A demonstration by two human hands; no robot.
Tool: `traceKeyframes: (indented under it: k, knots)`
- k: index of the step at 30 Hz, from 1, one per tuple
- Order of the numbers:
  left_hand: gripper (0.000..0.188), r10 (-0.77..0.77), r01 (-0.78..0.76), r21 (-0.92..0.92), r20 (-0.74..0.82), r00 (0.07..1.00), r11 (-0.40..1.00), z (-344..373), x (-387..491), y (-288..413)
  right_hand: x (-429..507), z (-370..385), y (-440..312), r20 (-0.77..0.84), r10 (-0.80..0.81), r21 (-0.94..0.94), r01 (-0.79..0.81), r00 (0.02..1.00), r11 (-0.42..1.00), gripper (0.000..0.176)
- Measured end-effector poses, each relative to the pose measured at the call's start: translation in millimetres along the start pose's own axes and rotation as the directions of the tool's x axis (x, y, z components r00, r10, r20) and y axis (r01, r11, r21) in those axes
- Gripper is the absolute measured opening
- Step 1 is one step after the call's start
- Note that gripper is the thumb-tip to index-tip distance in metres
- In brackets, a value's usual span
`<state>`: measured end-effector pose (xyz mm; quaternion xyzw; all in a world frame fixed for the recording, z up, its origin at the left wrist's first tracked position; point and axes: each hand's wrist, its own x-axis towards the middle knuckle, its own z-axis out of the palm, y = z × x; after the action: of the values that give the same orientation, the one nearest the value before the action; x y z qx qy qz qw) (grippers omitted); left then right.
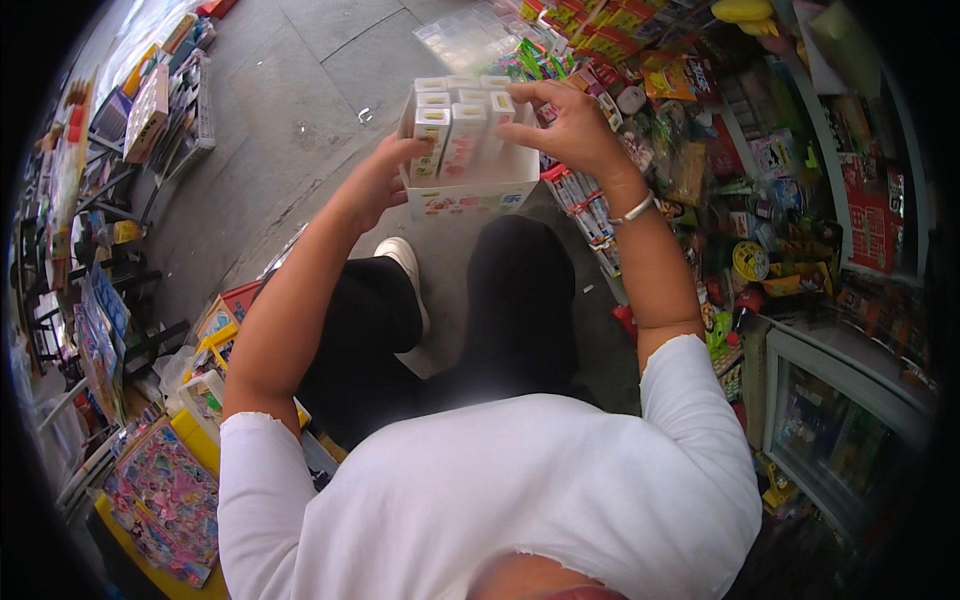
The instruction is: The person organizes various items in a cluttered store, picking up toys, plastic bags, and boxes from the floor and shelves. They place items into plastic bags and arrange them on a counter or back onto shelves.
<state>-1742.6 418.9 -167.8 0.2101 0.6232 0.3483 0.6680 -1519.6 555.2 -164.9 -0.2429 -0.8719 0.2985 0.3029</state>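
Note:
A white open-topped cardboard box (471, 196) with coloured print is held in front of my knees. Several slim white cartons (466, 135) stand upright in rows inside it. My left hand (379, 180) grips the box's left side, its thumb over the rim against a front carton. At the right, my right hand (566, 127) reaches over the rim with thumb and forefinger apart, their tips at the right-hand cartons; whether they pinch one is unclear. A silver-coloured bangle sits on my right wrist.
Packed snacks and small goods (686, 165) crowd the right side, above a glass-fronted cabinet (832, 420). A clear plastic divided tray (465, 37) lies beyond the box. Racks of goods and a crate (202, 112) line the left, across a grey tiled floor (262, 97).

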Motion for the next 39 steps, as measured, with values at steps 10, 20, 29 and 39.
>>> traceKeyframes:
  k: [10,20,29,39]
  knots:
    - [0.06,-0.003,0.003,0.022,0.033,0.999,1.0,12,19,-6,-36,2,10,-0.017,0.418,0.247,-0.402,0.908,0.882,0.031]
    - [0.056,-0.083,0.083,0.007,0.102,0.991,0.997,5,43,-12,-52,-28,10,-0.187,0.601,0.727,-0.302,0.777,0.617,0.033]
    - [0.051,0.026,-0.026,0.03,0.013,1.0,0.999,18,34,1,-76,-54,28,-0.3,0.704,0.858,-0.14,0.644,0.494,0.031]
    - [0.059,0.124,-0.142,-0.232,-0.09,0.988,0.962,-13,16,38,-108,-29,92,-0.47,0.661,0.568,-0.374,0.585,0.734,0.033]
